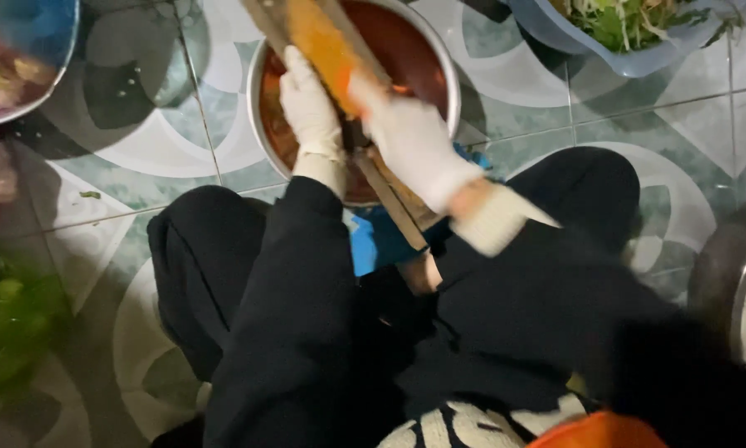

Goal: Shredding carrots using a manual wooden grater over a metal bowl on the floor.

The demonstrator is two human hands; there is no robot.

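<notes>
**Both my gloved hands on the grater over the metal bowl**

At the far left edge a blue-rimmed bowl [24, 58] holds pinkish and pale pieces, too blurred to tell apart; below it lies a blurred heap of green leaves [8, 323] on the patterned tile floor [141, 158]; my knees in black trousers [199, 265] are folded up beneath me.

Next comes my left hand [311, 108], in a white glove, black sleeve down to the wrist; its fingers are wrapped around the left edge of the long wooden grater [390, 199], which slants from top left down towards my lap; the grip is closed on the board. The grater lies across a round metal bowl [261, 75] of reddish-orange stuff, standing on the floor just in front of my knees; under the grater's near end something bright blue [369, 245] shows, and I cannot tell what it is.

My right hand [410, 137], also white-gloved, presses an orange carrot [323, 41] against the face of the grater; the fingers are curled tight on the carrot's lower end.

Further right, at the top, a pale blue bowl [638, 58] holds shredded green and white vegetables; at the right edge a dark metal pot [721, 282] is partly in view.
</notes>
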